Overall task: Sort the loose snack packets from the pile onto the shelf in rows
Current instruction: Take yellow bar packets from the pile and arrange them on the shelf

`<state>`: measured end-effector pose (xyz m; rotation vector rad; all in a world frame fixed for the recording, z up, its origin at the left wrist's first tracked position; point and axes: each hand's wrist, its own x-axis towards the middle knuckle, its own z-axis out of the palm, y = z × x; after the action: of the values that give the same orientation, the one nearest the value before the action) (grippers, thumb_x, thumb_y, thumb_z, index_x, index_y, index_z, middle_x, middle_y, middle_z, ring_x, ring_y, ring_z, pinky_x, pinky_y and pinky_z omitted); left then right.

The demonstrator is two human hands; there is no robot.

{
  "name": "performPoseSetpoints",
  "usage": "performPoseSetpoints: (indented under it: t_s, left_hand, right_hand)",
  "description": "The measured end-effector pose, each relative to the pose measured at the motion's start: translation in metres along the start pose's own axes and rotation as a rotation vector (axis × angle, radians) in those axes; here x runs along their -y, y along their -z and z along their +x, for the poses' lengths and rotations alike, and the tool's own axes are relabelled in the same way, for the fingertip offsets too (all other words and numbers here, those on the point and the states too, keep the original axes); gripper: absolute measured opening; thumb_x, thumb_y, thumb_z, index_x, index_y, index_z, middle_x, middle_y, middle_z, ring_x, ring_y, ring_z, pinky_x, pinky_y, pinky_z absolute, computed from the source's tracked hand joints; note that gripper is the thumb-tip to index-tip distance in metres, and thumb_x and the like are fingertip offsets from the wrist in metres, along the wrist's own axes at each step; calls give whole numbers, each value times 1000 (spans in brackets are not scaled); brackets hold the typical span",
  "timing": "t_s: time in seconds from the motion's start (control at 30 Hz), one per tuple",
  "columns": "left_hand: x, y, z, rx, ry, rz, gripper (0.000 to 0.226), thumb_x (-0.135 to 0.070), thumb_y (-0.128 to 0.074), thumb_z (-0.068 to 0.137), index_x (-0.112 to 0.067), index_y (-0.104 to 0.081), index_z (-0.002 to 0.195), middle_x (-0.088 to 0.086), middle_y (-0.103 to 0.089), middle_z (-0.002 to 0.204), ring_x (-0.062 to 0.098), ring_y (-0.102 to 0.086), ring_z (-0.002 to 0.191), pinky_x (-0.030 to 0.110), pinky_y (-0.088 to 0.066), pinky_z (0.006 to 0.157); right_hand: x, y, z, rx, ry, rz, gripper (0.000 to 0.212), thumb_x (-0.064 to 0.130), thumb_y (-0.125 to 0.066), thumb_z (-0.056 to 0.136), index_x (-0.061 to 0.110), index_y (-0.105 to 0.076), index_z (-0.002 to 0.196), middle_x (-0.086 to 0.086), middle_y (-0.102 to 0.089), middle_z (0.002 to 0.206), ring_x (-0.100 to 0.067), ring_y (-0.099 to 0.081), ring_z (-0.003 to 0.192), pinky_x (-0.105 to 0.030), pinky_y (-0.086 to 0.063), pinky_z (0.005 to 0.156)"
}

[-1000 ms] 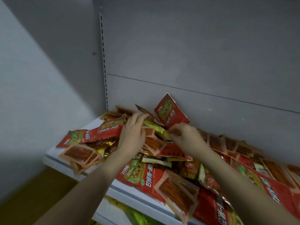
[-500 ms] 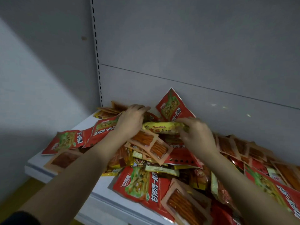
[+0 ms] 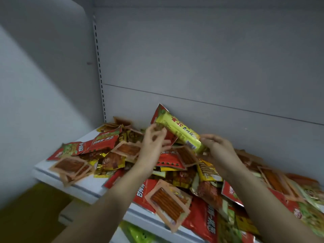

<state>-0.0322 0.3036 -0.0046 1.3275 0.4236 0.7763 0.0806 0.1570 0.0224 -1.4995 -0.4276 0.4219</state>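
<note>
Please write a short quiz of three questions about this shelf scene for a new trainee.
1. True or false: the yellow packet lies flat on the pile.
2. Which hand holds the lower end of the yellow packet? A) left B) right
3. Fill in: behind the yellow packet, a ____ packet leans on the back wall.

Key:
1. False. It is lifted above the pile, held at both ends.
2. B, the right hand; the left hand pinches the upper end.
3. Red; the red packet.

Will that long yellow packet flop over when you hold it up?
Probably not much: the yellow packet stays straight between the left hand and right hand. Its shiny wrapper looks slippery. It seems light, held by fingertips.
</note>
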Motion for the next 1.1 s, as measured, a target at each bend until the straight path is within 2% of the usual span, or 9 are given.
performPoseSetpoints:
  t_s: [0.13,0.27,0.37,0.53,0.7,0.77,0.87,1.0,1.1]
  left_hand:
    - [10,-23,-23,81,206,-344,84,-42,-69,88,-30,-22,157,8,-59,138,26,-67,115,50,-54,99]
    - [7,-14,-31,-44,239,-387,56,-26,-64,96,-15,-41,146,15,-65,133,28,-67,116,51,-56,93]
    - [-1,1,-35,-81,293,-408,45,-27,-63,97,-8,-53,136,16,-69,125,29,-69,112,47,-59,87]
    - [-16,15,-20,-152,330,-373,35,-23,-57,100,-4,-58,129,16,-67,122,32,-66,110,48,-55,88]
    - [-22,16,19,-83,365,-313,29,-27,-56,100,-5,-61,119,15,-71,97,27,-69,87,44,-56,84]
    - [-18,19,38,-46,371,-262,25,-27,-58,99,-4,-64,108,13,-74,85,23,-73,77,39,-60,74]
    - [-10,25,69,-43,383,-244,20,-23,-62,98,-5,-63,108,18,-74,94,25,-74,77,34,-61,61]
    - [8,31,102,-8,391,-194,30,-19,-63,97,-4,-61,123,15,-77,99,26,-76,86,37,-60,68]
    - [23,34,115,24,394,-187,33,-16,-67,95,-9,-58,126,13,-76,107,31,-75,92,40,-61,73]
  right_hand:
    - [-14,2,-35,147,278,-238,24,1,-72,84,20,-66,99,-2,-69,100,-10,-66,88,-24,-55,75]
    - [-19,12,-56,381,375,-359,24,14,-73,87,26,-66,107,16,-67,104,8,-60,93,-8,-46,73]
    - [-23,23,-44,329,339,-380,14,17,-66,94,24,-67,106,10,-68,98,6,-62,84,-6,-45,69]
    - [-29,36,4,224,230,-523,8,19,-63,95,17,-66,102,1,-65,95,-11,-61,82,-10,-43,60]
    - [-24,27,66,147,272,-747,21,11,-62,90,11,-64,110,-7,-68,105,-23,-65,96,-34,-53,78]
    - [-20,17,88,152,289,-869,30,13,-62,90,11,-61,120,-7,-65,117,-23,-62,104,-32,-51,83]
    - [-16,-4,113,231,279,-1013,41,24,-62,93,15,-54,132,-5,-58,133,-22,-56,116,-28,-45,86]
    - [-25,-25,141,418,259,-1038,40,45,-66,91,23,-61,124,2,-65,124,-16,-61,108,-27,-44,79]
    - [-40,-30,161,492,233,-1118,38,44,-67,91,26,-66,124,5,-67,124,-14,-62,109,-29,-47,87]
